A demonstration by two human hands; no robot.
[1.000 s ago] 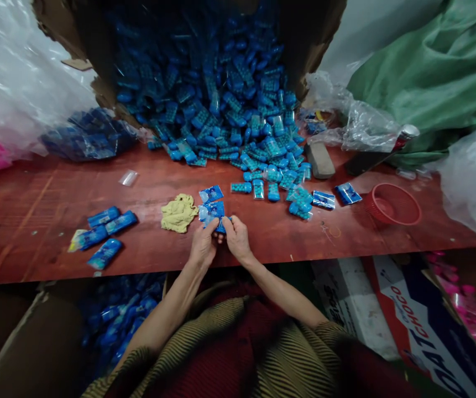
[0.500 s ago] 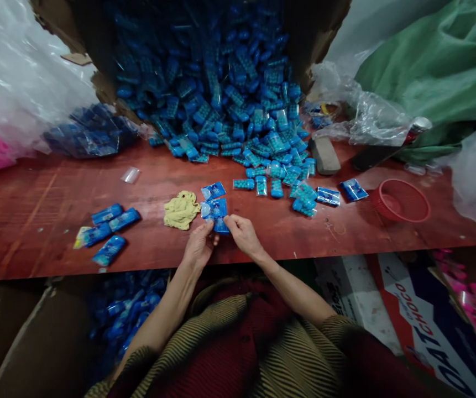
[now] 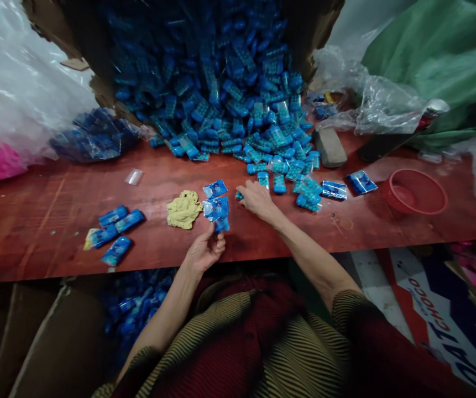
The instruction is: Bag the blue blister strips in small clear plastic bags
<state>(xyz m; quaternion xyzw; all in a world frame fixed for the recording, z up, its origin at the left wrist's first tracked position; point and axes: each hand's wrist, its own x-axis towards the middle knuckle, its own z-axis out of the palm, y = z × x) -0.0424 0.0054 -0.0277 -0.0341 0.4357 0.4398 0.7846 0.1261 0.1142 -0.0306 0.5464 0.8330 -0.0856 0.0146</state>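
Observation:
My left hand [image 3: 207, 250] is closed, its thumb and fingers pinching a blue printed wrapper [image 3: 222, 224] at the table's front. Two similar pieces, a blue printed wrapper [image 3: 216, 208] and a flat blue wrapper [image 3: 215, 189], lie just beyond it. Farther right, my right hand [image 3: 258, 199] is closed over a small blue bottle [image 3: 240, 195], mostly hidden by the fingers. Past that hand spreads a heap of small clear bottles [image 3: 279, 166] with blue caps and blue pellets. Left of the wrappers sits a crumpled yellow lump [image 3: 184, 209], its material unclear.
Several filled blue packets [image 3: 116, 251] lie at left. To the right are two blue packets [image 3: 334, 190], a red plastic basket [image 3: 417, 192], a grey block [image 3: 330, 147] and a dark-bladed tool [image 3: 387, 145]. A torn cardboard box [image 3: 324, 27] stands behind the heap.
My right hand has left the wrapper and moved right and away from me onto a small bottle at the heap's near edge. My left hand has kept the wrapper. The view has shifted slightly.

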